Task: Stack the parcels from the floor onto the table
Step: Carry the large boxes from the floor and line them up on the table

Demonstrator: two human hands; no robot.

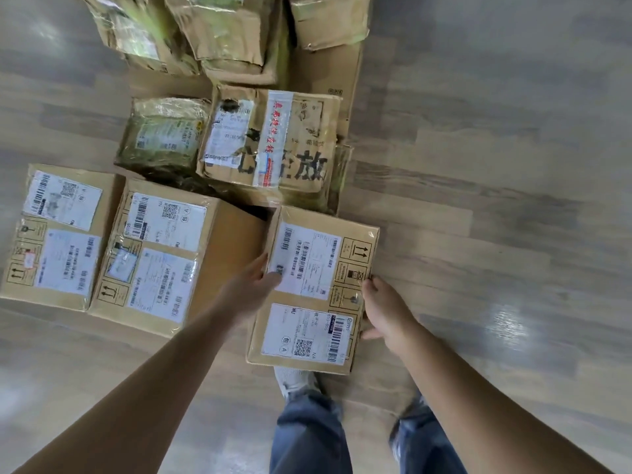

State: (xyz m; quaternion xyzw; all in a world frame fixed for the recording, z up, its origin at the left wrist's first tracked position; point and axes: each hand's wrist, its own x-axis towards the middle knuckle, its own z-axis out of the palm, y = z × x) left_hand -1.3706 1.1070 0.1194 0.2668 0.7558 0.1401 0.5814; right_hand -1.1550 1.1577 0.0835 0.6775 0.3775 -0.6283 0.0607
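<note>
Both bare arms stretched forward and down; left hand [251,290] and right hand [384,309] pressed inward, fingers curled.

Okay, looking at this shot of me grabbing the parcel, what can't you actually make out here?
Head view only:
- The table: out of frame.
- Held parcel: its underside and the fingertips of the left hand and right hand are hidden by the box.
- Label print: too small to read.
- Top parcels: blurred, cut off by the upper edge.
- Shoe: partly covered by the held parcel.
</note>
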